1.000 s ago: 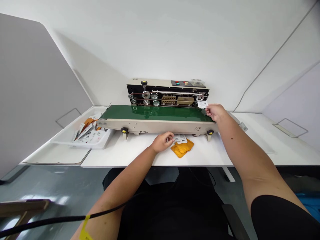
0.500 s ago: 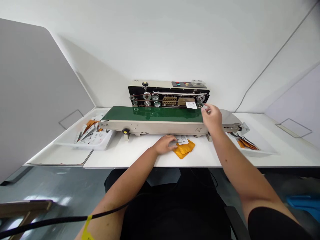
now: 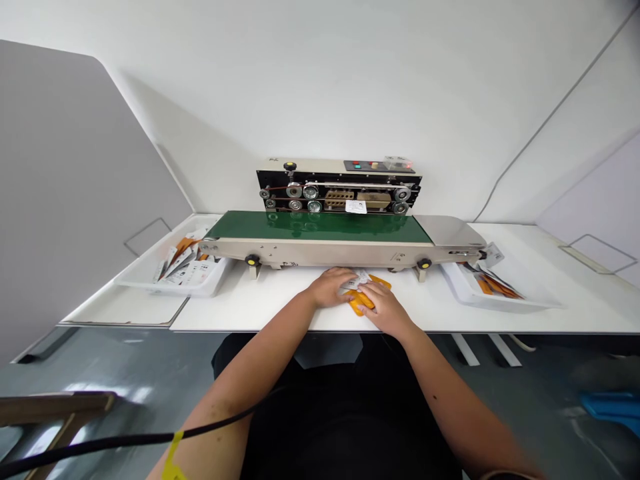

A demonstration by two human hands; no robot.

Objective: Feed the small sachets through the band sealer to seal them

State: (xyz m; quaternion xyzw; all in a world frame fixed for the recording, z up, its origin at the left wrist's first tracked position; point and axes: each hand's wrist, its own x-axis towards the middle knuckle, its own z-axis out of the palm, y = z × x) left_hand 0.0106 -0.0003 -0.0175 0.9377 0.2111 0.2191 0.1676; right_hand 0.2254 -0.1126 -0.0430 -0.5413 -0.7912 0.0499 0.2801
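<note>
On the white table in front of the machine lie a few orange packets with white printed labels. My left hand is curled at their left side, its fingers on the top packet. From the right, my right hand has its fingers closed on the same packets. Behind, a sealing machine with a green belt stands against the wall. A small white packet sits in its rollers near the middle.
A white bin of orange and white packets stands at the left, and another white bin with similar packets at the right. A black cable crosses my left forearm.
My right hand has come down from the machine's right end to the orange packets. The white packet in the rollers has moved left. My left hand has stayed at the packets.
</note>
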